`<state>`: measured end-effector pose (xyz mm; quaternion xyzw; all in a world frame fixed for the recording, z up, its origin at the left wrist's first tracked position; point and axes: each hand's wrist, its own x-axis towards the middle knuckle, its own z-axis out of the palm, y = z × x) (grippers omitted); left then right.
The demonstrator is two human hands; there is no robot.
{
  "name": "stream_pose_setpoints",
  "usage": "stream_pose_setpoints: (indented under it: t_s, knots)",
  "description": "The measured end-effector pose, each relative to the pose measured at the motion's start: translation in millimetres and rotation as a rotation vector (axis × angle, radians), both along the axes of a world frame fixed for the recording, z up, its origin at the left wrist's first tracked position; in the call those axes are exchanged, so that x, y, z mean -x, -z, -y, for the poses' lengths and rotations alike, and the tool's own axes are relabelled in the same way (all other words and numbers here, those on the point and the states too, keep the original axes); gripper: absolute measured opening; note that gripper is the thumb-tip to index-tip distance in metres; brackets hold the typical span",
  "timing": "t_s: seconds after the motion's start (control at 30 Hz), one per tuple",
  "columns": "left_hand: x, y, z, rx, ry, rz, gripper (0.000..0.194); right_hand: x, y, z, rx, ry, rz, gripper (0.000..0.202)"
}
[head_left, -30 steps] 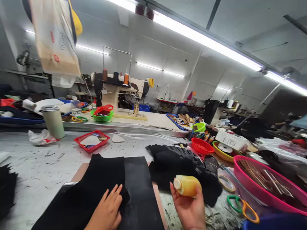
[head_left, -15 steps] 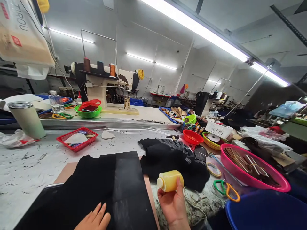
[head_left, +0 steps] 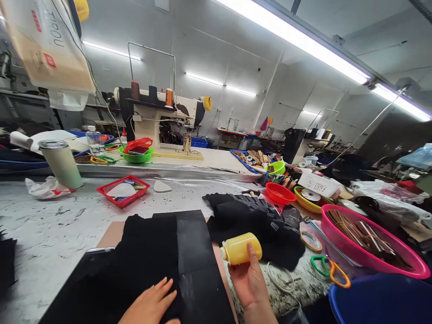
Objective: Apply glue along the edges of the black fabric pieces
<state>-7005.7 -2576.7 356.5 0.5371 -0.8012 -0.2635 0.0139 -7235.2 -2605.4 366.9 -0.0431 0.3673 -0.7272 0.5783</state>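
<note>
Resting flat on the black cloth [head_left: 145, 256], L hand [head_left: 150, 302] is open, fingers spread, gripping nothing; it lies beside the smoother dark strip [head_left: 194, 243]. R hand [head_left: 249, 283]: grip closed round yellow bottle [head_left: 242, 248], held near horiz. above tabletop [head_left: 67, 234], cap end to the left & slightly down. Change noted vs. 1 sec. ago: bottle has come in toward the cloth; cap end now appears at R edge of pink board [head_left: 110, 235] under the cloth, prev. farther off. Meaning, in my judgement: bottle is better placed for work at the strip, tho no contact seen. Cap open or shut: can't tell. Behind bottle, black pile [head_left: 236, 213]; to its right, tape roll [head_left: 311, 247] & scissors [head_left: 340, 275]. Farther back: red tray [head_left: 123, 202], then sewing machine [head_left: 148, 121].
</note>
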Motion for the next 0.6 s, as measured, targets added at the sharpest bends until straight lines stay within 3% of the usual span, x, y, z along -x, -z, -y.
stream_pose_setpoints:
  t_s: [0.13,0.23,0.4,0.6]
  knots:
    - [-4,-33.9,54,0.15,-0.055,0.087,0.038,-7,-10.2,-5,-0.032,-0.057,0.095,0.048]
    - [-5,-42.7,108,0.16,-0.088,0.31,0.033,-11,-8.5,-5,-0.041,-0.04,0.175,0.052]
    - [-11,-24.7,170,0.137,-0.169,0.361,0.037,-14,0.6,-1,-0.058,-0.082,0.231,0.059]
    - [-11,-11.9,182,0.11,-0.207,0.382,0.035,-12,-1.5,3,-0.032,-0.055,0.067,0.051]
